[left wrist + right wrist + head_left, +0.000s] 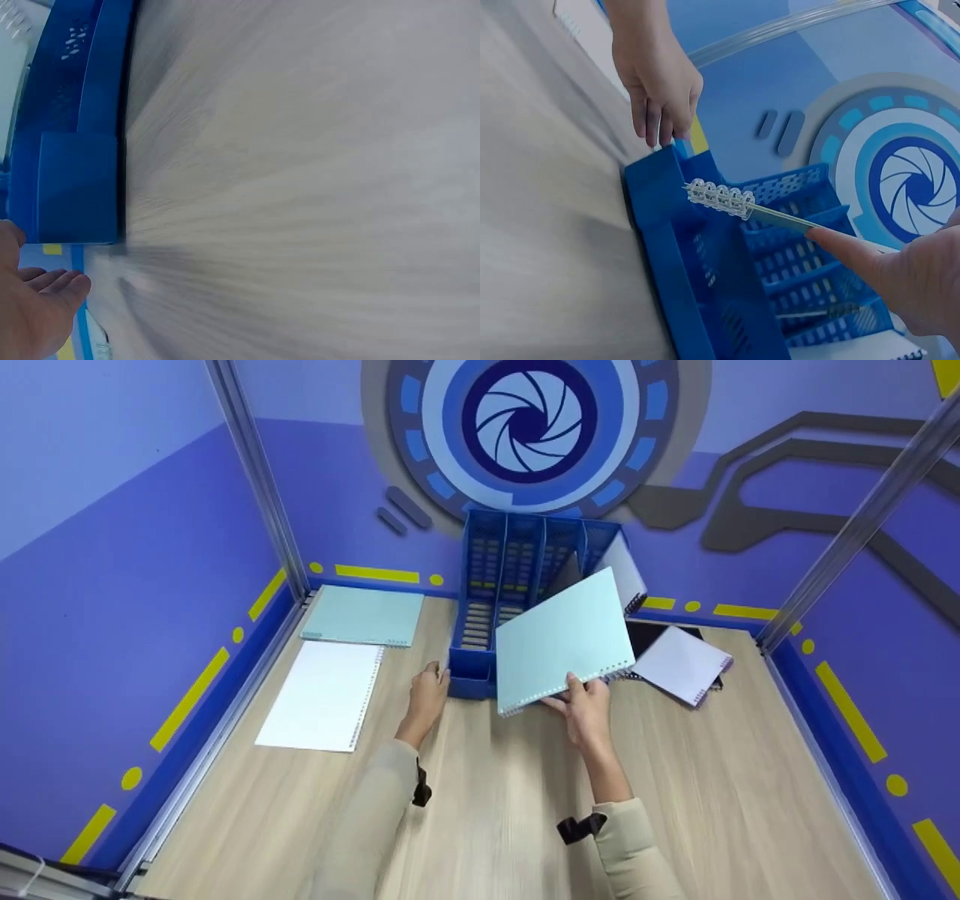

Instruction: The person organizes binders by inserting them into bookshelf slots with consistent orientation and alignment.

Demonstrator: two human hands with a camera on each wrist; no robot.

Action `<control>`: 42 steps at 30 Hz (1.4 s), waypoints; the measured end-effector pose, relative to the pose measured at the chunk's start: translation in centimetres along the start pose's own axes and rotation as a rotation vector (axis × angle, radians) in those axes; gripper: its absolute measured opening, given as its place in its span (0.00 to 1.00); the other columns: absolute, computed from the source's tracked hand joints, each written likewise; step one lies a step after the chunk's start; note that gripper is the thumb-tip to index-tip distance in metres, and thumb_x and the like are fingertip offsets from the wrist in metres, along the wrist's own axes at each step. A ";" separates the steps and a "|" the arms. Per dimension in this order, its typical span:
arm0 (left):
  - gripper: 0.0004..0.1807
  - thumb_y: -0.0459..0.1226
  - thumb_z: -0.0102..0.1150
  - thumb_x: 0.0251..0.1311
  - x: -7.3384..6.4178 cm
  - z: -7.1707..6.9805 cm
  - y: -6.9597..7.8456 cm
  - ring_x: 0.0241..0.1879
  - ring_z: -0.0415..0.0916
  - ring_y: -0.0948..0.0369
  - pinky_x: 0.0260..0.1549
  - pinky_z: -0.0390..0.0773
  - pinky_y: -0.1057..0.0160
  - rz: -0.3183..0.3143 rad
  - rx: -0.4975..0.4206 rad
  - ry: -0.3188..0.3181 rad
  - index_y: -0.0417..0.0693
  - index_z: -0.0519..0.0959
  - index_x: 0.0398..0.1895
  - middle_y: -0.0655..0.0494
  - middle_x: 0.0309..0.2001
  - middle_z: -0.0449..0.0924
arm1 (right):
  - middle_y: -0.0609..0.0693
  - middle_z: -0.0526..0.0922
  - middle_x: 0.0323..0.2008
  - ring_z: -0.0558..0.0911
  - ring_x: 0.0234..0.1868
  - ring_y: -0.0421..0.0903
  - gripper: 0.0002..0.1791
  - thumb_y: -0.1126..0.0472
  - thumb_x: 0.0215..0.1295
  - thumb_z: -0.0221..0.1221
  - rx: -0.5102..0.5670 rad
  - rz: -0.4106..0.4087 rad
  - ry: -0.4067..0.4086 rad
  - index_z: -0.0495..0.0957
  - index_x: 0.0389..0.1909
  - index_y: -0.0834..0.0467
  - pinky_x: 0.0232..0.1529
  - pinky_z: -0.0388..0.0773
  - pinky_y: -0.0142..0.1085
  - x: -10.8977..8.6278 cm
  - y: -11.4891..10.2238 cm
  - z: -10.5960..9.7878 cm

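My right hand (589, 714) pinches a pale green spiral notebook (564, 639) by its coil edge, thumb on top of the cover. The notebook hangs tilted over the front of a blue file organizer (471, 669). Edge-on in the right wrist view, its clear coil (718, 199) points toward the organizer's front corner. My left hand (426, 697) is at the organizer's left front corner, fingertips right at its side wall, fingers loosely extended. A white notebook (621, 566) with a black coil stands in the rightmost slot, and a darker one (564, 576) leans in the slot beside it.
Left of the organizer lie another pale green notebook (364, 615) and a white spiral notebook (319, 694). To its right, a small pale lilac notebook (684, 664) rests over a black one (646, 636). Blue walls (300, 510) and metal posts (259, 480) bound the table.
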State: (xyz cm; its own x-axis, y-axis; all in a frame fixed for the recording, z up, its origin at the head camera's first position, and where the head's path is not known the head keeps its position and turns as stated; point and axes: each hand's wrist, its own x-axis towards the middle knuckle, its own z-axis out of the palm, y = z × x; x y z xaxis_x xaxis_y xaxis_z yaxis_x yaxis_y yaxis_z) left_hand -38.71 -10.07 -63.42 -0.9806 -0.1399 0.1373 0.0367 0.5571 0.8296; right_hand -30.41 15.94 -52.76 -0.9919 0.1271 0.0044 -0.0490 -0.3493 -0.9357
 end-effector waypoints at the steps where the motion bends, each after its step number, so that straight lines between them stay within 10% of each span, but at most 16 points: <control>1: 0.21 0.38 0.51 0.76 0.1 0.2 0.0 0.57 0.79 0.43 0.55 0.78 0.46 -0.019 -0.015 -0.011 0.31 0.73 0.63 0.34 0.57 0.80 | 0.75 0.71 0.63 0.77 0.61 0.68 0.22 0.70 0.81 0.38 -0.015 -0.006 0.003 0.59 0.71 0.73 0.52 0.80 0.52 0.1 0.1 -0.3; 9: 0.14 0.35 0.48 0.77 1.0 1.3 0.3 0.45 0.81 0.53 0.45 0.80 0.55 -0.056 -0.058 -0.011 0.36 0.82 0.50 0.44 0.44 0.84 | 0.72 0.73 0.59 0.81 0.56 0.64 0.20 0.71 0.80 0.38 -0.069 -0.008 0.077 0.64 0.66 0.75 0.50 0.81 0.51 0.7 0.0 -1.8; 15: 0.21 0.34 0.49 0.76 1.6 1.2 0.4 0.20 0.59 0.61 0.23 0.61 0.62 -0.099 -0.090 -0.017 0.47 0.66 0.19 0.57 0.19 0.60 | 0.72 0.71 0.62 0.80 0.57 0.64 0.22 0.71 0.80 0.37 -0.080 -0.028 0.076 0.62 0.71 0.71 0.50 0.82 0.49 0.7 -0.7 -2.2; 42: 0.25 0.33 0.56 0.70 1.8 0.3 0.3 0.20 0.56 0.61 0.22 0.57 0.61 -0.119 -0.075 0.032 0.52 0.60 0.13 0.61 0.17 0.57 | 0.68 0.69 0.67 0.74 0.65 0.62 0.24 0.69 0.80 0.40 -0.246 -0.157 0.110 0.60 0.73 0.71 0.53 0.80 0.47 3.0 -4.5 -3.8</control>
State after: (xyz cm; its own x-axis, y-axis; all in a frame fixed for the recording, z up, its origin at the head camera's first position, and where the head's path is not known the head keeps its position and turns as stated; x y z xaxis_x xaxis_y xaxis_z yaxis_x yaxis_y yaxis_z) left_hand -40.55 -9.87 -63.07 -0.9724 -0.2277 0.0517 -0.0638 0.4723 0.8791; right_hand -32.74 21.41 -49.83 -0.9551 0.2659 0.1304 -0.1577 -0.0838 -0.9839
